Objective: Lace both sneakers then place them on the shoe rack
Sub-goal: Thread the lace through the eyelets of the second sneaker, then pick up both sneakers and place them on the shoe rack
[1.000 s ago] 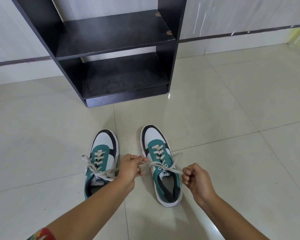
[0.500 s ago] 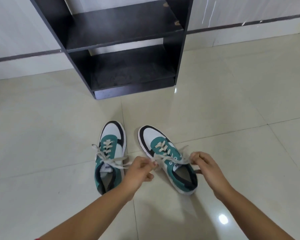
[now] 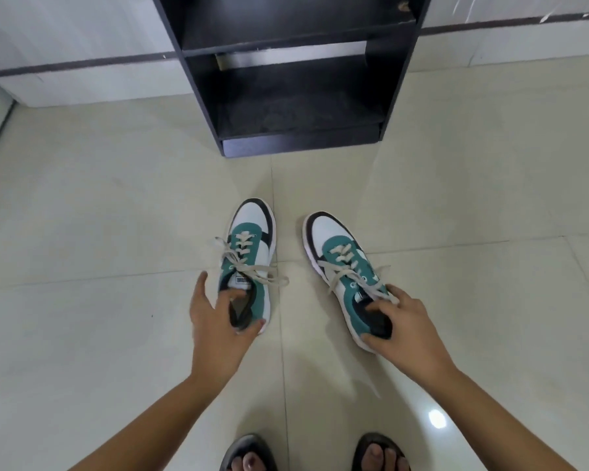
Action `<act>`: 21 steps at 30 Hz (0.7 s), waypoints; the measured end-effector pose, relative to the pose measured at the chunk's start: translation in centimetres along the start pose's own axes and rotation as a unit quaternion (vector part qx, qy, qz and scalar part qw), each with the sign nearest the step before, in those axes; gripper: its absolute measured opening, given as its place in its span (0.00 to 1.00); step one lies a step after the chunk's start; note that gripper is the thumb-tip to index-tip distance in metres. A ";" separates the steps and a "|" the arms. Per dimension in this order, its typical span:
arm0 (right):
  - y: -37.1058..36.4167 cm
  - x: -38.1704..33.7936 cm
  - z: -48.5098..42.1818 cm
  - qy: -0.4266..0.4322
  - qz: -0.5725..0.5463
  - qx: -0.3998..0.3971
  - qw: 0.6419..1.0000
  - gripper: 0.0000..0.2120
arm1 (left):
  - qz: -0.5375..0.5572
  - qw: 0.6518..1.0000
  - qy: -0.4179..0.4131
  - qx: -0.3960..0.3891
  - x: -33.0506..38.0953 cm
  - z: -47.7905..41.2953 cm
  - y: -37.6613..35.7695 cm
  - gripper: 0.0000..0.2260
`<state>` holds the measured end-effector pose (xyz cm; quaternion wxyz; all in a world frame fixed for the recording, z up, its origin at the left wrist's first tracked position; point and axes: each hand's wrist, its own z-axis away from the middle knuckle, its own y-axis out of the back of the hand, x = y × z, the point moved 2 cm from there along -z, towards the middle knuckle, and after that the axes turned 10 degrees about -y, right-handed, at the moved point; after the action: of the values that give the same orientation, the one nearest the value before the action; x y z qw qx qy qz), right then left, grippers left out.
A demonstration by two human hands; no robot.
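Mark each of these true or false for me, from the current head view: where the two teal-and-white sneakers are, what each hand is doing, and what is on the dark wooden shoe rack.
1. Both teal-and-white sneakers, the left sneaker and the right sneaker, stand on the tiled floor. True.
2. The left hand is pulling a lace tight. False: it reaches into the left sneaker's heel opening, thumb spread.
3. The right hand grips the right sneaker's heel end. True.
4. One sneaker already sits on the dark wooden shoe rack. False: its visible shelves hold no shoe.
5. The laces are tied in neat bows. False: loose ends trail over both sneakers.
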<state>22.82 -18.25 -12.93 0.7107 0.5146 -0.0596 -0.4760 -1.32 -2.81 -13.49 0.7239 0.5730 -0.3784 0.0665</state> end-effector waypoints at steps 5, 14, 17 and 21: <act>-1.3 -0.8 0.4 -0.049 0.047 -0.037 0.997 0.12 | 0.037 0.997 -0.028 -0.060 -0.7 0.4 -0.2 0.19; -0.7 -4.1 -0.8 -0.028 0.020 0.018 0.999 0.24 | 0.049 0.997 -0.032 -0.041 0.5 -0.4 -0.5 0.16; 0.4 -5.7 -0.5 -0.021 0.009 0.057 0.998 0.18 | 0.026 0.998 -0.042 -0.043 1.9 -0.3 0.3 0.20; 3.2 -7.7 1.0 -0.032 -0.004 0.116 0.993 0.16 | 0.033 0.998 -0.048 -0.029 4.9 -0.5 3.4 0.20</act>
<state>20.11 -13.17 -6.81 0.6417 0.5782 -0.1354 -0.4853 0.60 -2.91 -7.78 0.7184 0.5417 -0.4334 0.0517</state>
